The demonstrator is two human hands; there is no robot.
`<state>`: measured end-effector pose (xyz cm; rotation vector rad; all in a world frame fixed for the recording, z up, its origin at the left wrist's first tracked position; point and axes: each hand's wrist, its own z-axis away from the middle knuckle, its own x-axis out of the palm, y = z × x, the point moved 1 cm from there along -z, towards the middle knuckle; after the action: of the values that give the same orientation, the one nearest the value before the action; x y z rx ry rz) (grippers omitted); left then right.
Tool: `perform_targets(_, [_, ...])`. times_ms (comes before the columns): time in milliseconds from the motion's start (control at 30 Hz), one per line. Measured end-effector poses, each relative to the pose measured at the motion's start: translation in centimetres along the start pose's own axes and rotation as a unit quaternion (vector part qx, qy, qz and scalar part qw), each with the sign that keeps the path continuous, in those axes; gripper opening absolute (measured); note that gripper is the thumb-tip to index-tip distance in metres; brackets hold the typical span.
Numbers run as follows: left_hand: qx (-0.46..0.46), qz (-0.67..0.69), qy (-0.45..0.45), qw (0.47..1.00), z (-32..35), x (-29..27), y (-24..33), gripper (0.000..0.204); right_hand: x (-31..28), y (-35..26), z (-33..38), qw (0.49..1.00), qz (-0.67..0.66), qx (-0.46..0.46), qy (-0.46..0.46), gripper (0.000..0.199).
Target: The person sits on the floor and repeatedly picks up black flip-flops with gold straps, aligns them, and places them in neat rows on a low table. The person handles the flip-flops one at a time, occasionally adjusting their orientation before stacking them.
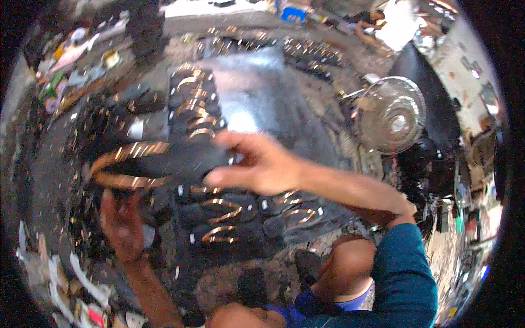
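Holding hand: right hand [265,167], thumb and fingers pinched on the near end of a black piece [188,161].
Black piece: raised between the hands, its plain end in the right hand, its tan loop [131,147] reaching left.
Left hand [124,224]: fingers extended and parted, just below the loop; blur hides whether they touch it.
Lower set: similar pieces [224,210], black with tan rims, below the right hand.
Upper row: more of the same [191,101], in a column beyond the held piece.
Labels: small white patches [250,208] beside some pieces, too blurred to read.
Table: dark, glossy surface [290,106], bright with reflected light.
Right side: fan [391,115] with round wire cage.
Far edge: blue box [293,15]; at upper right, another person [367,24].
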<state>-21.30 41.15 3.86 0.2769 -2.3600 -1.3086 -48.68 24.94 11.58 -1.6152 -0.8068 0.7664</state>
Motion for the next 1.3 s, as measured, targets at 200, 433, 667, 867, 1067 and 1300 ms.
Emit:
perform_targets(200, [0.141, -0.274, -0.073, 0.948, -5.4, 9.1, -3.5, 0.06, -7.6, -1.7, 5.6, 0.987, -0.076, -0.011, 0.139, 0.047])
perform_targets(433, [0.053, -0.179, -0.149, 0.971, -9.2, 16.3, -9.8, 0.055, -13.4, 3.2, 9.1, 0.962, -0.091, 0.041, 0.254, 0.039])
perform_targets(667, [-0.157, -0.032, -0.166, 0.973, -6.3, 19.4, -20.5, 0.028, -19.0, 10.5, 13.6, 0.927, -0.216, 0.084, 0.294, 0.041])
perform_targets(867, [-0.46, -0.021, -0.041, 0.887, -0.1, 20.7, -26.6, 0.038, -21.9, 22.2, 14.1, 0.887, -0.071, 0.193, 0.414, 0.052])
perform_targets(1067, [-0.341, -0.46, -0.109, 0.813, 1.4, 19.6, -28.9, 0.053, -22.4, 27.3, 13.8, 0.858, 0.079, 0.263, 0.435, 0.066])
perform_targets(1300, [-0.191, -0.631, -0.206, 0.723, 1.3, 22.6, -28.4, 0.047, -23.1, 28.7, 13.9, 0.742, 0.512, 0.194, 0.387, 0.064])
